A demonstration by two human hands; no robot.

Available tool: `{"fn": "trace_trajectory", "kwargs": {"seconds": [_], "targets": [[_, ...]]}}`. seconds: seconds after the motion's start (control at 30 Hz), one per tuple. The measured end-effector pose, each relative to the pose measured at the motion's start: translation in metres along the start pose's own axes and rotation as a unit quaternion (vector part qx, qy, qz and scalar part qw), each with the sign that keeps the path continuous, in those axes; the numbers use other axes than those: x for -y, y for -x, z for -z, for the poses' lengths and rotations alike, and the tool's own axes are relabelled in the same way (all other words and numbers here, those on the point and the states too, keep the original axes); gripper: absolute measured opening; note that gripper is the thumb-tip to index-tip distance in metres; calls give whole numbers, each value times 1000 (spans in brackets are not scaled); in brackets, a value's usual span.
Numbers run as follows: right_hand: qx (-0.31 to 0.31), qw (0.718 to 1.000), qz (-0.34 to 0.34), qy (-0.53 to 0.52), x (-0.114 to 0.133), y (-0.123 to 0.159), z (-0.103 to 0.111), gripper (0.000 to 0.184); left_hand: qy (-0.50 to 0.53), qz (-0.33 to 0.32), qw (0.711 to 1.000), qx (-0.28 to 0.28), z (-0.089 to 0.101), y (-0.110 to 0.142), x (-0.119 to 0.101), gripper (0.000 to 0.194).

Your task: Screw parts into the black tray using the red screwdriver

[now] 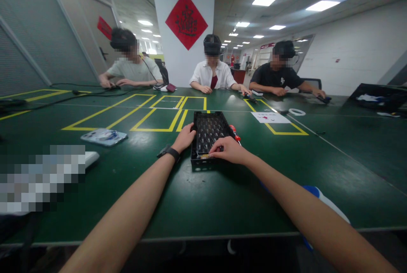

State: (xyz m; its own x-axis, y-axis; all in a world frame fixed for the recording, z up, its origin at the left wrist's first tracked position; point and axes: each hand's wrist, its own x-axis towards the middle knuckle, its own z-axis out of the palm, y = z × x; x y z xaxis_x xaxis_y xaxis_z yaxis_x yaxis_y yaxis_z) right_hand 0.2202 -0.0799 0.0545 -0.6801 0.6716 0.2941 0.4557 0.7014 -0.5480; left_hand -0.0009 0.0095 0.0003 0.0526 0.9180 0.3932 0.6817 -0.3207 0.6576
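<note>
A shallow black plastic case (211, 129) with rows of small raised parts inside lies on the green table in front of me. My left hand (186, 137) grips its left wall, thumb on the rim. At the near end of the case, my right hand (227, 150) is closed in a pinch, fingertips down at a small yellowish piece (205, 156). What the fingers hold, if anything, is too small to make out. Partly hidden behind the case's right side and my right hand is a red-handled tool (235, 133).
A phone (104, 136) lies to the left on the green table (159, 213). On the right are a printed white sheet (270, 117), a white ring (296, 112) and a blue-and-white object (327, 203) partly behind my forearm. Three people sit across the table.
</note>
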Motion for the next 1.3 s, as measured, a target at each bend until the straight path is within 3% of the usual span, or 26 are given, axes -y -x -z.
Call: {"fn": "trace_trajectory", "kwargs": {"seconds": [0.83,1.03,1.13,1.3], "targets": [[15,1000,-24,1,6,0,2,19,18,-10,1000,-9,1,1,-1,51],[19,999,-32,-9,5,0,3,22,51,38,998,-20,0,5,-2,61],[26,999,-36,-15,6,0,3,23,45,26,998,-26,1,7,0,60],[-56,996,-55,-40,3,-4,2,31,35,-1,999,-30,5,11,0,51]]}}
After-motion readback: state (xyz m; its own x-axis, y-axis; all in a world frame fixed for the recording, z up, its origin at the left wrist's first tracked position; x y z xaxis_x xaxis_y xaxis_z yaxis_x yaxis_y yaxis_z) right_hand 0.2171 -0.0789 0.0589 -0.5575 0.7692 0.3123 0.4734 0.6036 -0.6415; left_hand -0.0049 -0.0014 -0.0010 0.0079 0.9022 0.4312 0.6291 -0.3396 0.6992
